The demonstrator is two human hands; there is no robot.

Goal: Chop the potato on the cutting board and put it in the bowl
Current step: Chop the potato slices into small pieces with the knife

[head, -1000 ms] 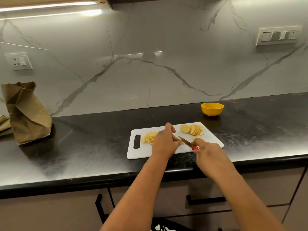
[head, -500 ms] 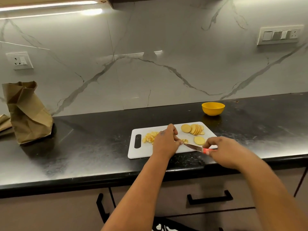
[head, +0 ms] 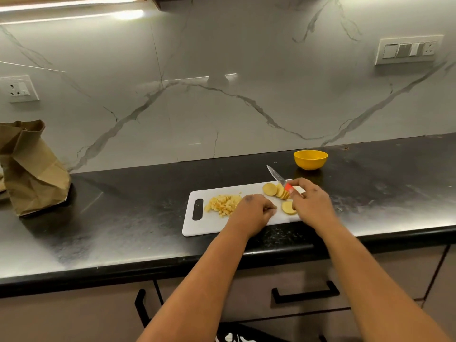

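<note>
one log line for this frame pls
left hand: curled on cutting board | right hand: grips knife, blade raised | diced potato, slices on board | bowl: apart

Board centre: the left hand (head: 254, 210) rests on the cutting board (head: 212, 224), walling the diced pile (head: 223, 205) at frame left from the single slice (head: 288, 208).
Board right end: the right hand (head: 311, 202) and its raised knife (head: 278, 178) stand over the slice row (head: 276, 190).
Bowl approach: bare counter (head: 385, 191) lies right of the yellow bowl (head: 310, 159); the bowl's mouth is uncovered.
Left of frame: open counter runs from the board to the paper bag (head: 29, 169).
</note>
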